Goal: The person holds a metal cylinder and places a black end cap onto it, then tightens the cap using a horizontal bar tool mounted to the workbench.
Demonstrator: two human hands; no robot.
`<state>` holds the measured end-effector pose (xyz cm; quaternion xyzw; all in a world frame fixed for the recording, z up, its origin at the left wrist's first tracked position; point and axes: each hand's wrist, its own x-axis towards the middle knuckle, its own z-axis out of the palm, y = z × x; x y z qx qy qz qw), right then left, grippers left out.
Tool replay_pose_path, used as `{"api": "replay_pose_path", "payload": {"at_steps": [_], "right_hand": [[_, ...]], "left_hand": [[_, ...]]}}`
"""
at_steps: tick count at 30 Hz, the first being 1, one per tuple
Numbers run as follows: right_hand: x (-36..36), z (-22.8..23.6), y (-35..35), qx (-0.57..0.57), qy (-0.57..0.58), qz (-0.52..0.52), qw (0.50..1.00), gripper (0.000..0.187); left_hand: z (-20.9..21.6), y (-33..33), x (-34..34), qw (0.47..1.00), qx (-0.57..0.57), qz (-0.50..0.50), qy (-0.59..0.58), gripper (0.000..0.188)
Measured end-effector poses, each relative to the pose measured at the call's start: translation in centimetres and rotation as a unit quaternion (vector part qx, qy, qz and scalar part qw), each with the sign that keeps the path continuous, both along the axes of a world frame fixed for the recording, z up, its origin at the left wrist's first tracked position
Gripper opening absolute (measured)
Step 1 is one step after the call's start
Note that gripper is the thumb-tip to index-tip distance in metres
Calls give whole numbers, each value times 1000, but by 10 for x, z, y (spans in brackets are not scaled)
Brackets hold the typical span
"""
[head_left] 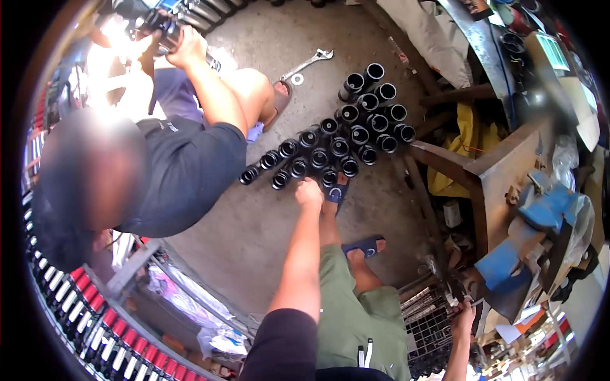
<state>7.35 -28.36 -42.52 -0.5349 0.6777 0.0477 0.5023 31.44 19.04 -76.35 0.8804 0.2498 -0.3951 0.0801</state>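
Black cylinders (340, 147) with open round tops stand close together in a group on the concrete floor. My left hand (309, 192) reaches down to the near edge of the group, its fingers curled in. Whether it grips one of the cylinders is hidden behind the knuckles. Off to the right, my right hand (464, 314) is closed at the bench edge, beside a wire rack (429, 324) and below the blue vise (508, 257). What its fingers hold is too small to make out.
At the left a seated person (184, 171) holds a black cylinder (166, 32) in both hands. An adjustable wrench (309, 62) and a washer (297, 79) lie on the floor. Red and silver parts (121, 324) line the lower left. My sandalled feet are beside the cylinders.
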Motion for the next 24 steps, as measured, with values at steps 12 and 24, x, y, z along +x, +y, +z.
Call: {"api": "replay_pose_path", "payload": {"at_steps": [12,24], "right_hand": [[-111,23,-21,103,-60,-9,993,30],[-183,70,20,-222,32,64,972,60]], "left_hand": [[465,83,-193,739,-541,395,72,56],[695,-221,-20,497,-656,-192,-535,41]]}}
